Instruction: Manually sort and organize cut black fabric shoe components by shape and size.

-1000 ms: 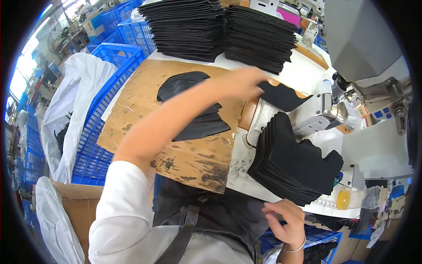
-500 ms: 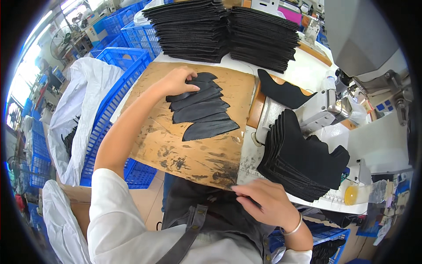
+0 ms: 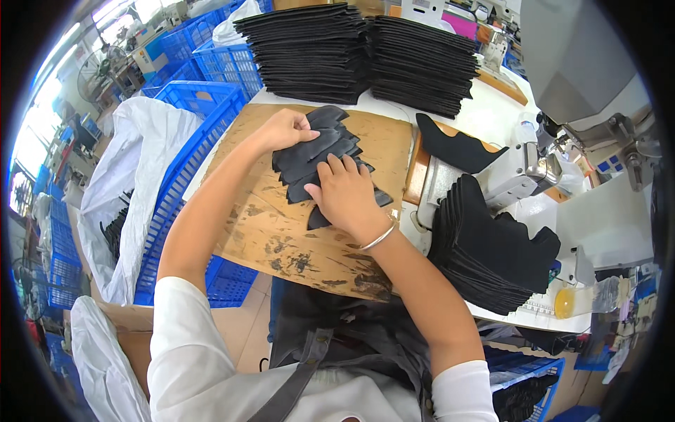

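Observation:
Several thin black leather-like pieces (image 3: 309,151) lie overlapped in a fanned row on a brown, stained cardboard sheet (image 3: 256,235). At the row's upper left, my left hand (image 3: 285,129) has thumb and fingers closed on the edge of one leather piece. My right hand (image 3: 346,191) lies over the lower right of the row, its fingers spread on the pieces; nothing is gripped in it. Part of the lowest pieces is hidden beneath that hand.
Two tall stacks of black pieces (image 3: 302,56) stand behind the cardboard. To the right are a sewing machine (image 3: 517,172), a curved black piece (image 3: 457,144) and a pile of shaped black pieces (image 3: 485,253). A blue crate (image 3: 165,204) borders the table's left.
My right hand has come up from the cardboard's front edge onto the leather pieces. Those pieces are bunched closer together, and my left hand has stayed near the row's top.

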A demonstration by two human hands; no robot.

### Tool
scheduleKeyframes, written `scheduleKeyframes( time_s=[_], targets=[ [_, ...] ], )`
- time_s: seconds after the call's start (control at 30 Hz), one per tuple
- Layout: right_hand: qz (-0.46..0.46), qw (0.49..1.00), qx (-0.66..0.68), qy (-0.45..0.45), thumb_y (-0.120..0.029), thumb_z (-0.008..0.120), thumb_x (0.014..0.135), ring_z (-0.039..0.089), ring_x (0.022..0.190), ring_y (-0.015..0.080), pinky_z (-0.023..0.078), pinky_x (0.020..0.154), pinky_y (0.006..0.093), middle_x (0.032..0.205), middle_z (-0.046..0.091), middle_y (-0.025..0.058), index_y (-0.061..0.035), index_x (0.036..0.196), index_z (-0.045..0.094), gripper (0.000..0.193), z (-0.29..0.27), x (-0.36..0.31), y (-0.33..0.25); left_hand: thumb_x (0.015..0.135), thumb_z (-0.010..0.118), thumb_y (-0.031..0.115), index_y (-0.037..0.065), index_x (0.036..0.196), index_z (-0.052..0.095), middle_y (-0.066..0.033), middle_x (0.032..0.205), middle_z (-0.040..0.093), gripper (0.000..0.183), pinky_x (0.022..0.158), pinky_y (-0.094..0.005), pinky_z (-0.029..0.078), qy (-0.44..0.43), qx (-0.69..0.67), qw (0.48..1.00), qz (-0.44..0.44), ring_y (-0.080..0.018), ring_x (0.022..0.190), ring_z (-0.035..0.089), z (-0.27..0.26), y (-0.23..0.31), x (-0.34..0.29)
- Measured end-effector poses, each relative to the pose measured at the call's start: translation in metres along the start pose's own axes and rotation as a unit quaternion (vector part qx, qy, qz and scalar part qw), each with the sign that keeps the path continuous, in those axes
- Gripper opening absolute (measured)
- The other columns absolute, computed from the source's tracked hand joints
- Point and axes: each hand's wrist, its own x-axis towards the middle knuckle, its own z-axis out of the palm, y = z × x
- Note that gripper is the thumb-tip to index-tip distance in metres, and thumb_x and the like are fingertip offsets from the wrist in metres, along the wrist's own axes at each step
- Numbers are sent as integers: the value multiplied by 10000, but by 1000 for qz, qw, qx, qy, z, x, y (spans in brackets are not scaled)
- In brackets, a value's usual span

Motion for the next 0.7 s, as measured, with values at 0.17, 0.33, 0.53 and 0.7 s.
scheduleKeyframes(
  time_s=[0.17, 0.33, 0.53, 0.7],
  targets=[
    [8, 1000, -6, -13, -432, 567, 875, 513, 1083, 296, 343, 969, 550, 1145, 585, 107, -49, 1143, 572, 468, 3, 4, -2, 886, 634, 296, 73, 877, 619, -21, 861, 613, 224, 784, -275, 429, -76, -232, 969, 41, -116, 770, 534, -22, -30, -11],
    [24, 995, -21, -99, -424, 569, 880, 525, 1092, 286, 350, 981, 552, 1136, 584, 101, -65, 1189, 548, 474, -12, 14, -4, 925, 539, 364, 8, 1277, 492, -158, 1323, 529, 503, 951, -340, 432, -93, -453, 876, 139, -226, 1194, 528, -58, -52, -33],
    [6, 993, -33, -114, -312, 611, 871, 555, 1070, 284, 382, 970, 522, 1146, 572, 111, -79, 1222, 528, 429, -10, 12, -4, 938, 559, 341, 44, 1150, 566, -113, 1191, 596, 364, 911, -339, 437, -13, -501, 847, 178, -213, 1063, 575, -93, -83, -81],
    [64, 993, 100, -8, -217, 604, 890, 586, 1031, 252, 418, 975, 394, 1141, 577, 108, -74, 1250, 510, 399, -20, 18, 2, 886, 636, 284, 125, 957, 616, -157, 1253, 557, 176, 970, -408, 401, -86, -468, 822, 314, -268, 1147, 534, -61, -24, -96]
  ],
)
